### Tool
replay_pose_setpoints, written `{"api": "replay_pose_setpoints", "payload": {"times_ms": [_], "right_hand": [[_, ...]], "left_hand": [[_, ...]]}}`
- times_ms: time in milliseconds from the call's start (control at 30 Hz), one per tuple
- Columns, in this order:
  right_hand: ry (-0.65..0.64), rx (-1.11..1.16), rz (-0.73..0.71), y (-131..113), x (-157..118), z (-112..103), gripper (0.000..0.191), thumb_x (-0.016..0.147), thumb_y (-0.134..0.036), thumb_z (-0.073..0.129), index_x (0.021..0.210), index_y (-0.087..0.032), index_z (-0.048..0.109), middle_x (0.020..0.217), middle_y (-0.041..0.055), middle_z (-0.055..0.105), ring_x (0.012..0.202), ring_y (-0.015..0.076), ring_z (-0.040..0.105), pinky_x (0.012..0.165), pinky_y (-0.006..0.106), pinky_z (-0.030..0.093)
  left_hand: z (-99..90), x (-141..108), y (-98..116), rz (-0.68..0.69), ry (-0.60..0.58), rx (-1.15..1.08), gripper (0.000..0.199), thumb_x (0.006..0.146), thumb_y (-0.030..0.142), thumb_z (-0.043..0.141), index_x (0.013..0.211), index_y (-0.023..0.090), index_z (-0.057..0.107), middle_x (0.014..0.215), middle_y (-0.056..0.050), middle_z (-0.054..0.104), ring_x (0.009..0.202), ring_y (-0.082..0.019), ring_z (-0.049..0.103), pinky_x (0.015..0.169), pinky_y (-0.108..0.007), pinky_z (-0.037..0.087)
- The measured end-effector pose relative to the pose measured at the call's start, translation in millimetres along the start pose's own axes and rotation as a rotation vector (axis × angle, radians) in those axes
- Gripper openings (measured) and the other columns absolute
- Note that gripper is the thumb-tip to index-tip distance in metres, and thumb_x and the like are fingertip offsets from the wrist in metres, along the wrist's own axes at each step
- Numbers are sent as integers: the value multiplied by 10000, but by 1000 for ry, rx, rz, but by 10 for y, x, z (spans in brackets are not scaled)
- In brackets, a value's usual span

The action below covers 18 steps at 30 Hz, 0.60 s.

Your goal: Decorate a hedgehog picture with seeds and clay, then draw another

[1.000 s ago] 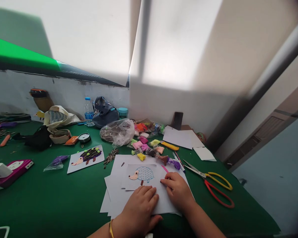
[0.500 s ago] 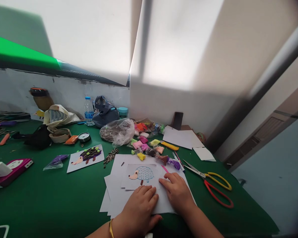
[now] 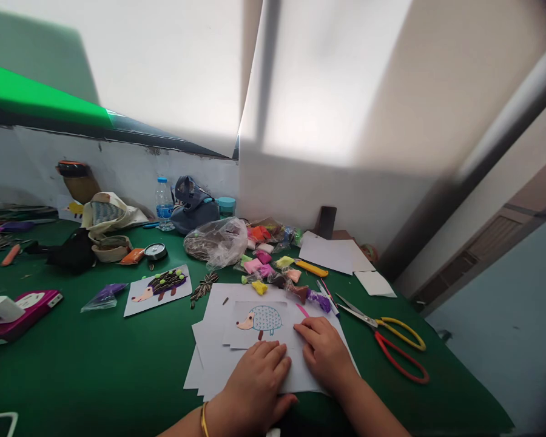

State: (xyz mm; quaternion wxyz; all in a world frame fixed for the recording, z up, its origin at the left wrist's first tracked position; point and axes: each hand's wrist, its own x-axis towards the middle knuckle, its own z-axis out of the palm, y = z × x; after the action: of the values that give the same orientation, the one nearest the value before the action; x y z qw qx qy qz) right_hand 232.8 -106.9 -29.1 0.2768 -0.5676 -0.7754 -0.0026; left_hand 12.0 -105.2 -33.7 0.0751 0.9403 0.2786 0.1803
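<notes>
From the head camera, the left hand (image 3: 257,371) lies flat, fingers pressed together, on the lower edge of a smooth paper card (image 3: 259,321) printed with a dotted hedgehog outline. The card sits on loose white sheets (image 3: 218,358) on a green tabletop (image 3: 73,370). The right hand (image 3: 325,352) rests beside it, fingers close together and slightly curved, just below a thin pink clay strip (image 3: 301,310); I cannot tell whether they pinch anything. Soft clay packets (image 3: 264,267) lie beyond.
</notes>
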Motion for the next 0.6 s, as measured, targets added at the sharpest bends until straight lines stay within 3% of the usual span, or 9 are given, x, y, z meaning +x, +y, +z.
{"api": "replay_pose_setpoints", "payload": {"times_ms": [233, 400, 600], "right_hand": [[4, 37, 77, 30, 72, 32, 232, 885, -188, 565, 1038, -236, 732, 1011, 92, 681, 963, 250, 602, 865, 389, 501], [-55, 53, 158, 61, 203, 23, 171, 864, -147, 563, 842, -229, 711, 920, 56, 685, 912, 225, 613, 829, 347, 484], [-109, 145, 234, -69, 357, -35, 140, 853, -171, 548, 830, -222, 676, 819, 22, 699, 785, 193, 633, 709, 295, 455]], "left_hand": [[27, -9, -9, 4, 13, 4, 539, 810, 481, 672, 1245, 176, 577, 1357, -143, 600, 1221, -350, 558, 1036, -528, 452], [2, -14, -9, 15, 9, 6, 548, 824, 507, 648, 1254, 175, 580, 1379, -156, 586, 1249, -352, 550, 1048, -527, 449], [2, -34, -32, 28, 8, 1, 573, 825, 518, 651, 1282, 182, 572, 1424, -142, 551, 1307, -347, 502, 1067, -504, 437]]}}
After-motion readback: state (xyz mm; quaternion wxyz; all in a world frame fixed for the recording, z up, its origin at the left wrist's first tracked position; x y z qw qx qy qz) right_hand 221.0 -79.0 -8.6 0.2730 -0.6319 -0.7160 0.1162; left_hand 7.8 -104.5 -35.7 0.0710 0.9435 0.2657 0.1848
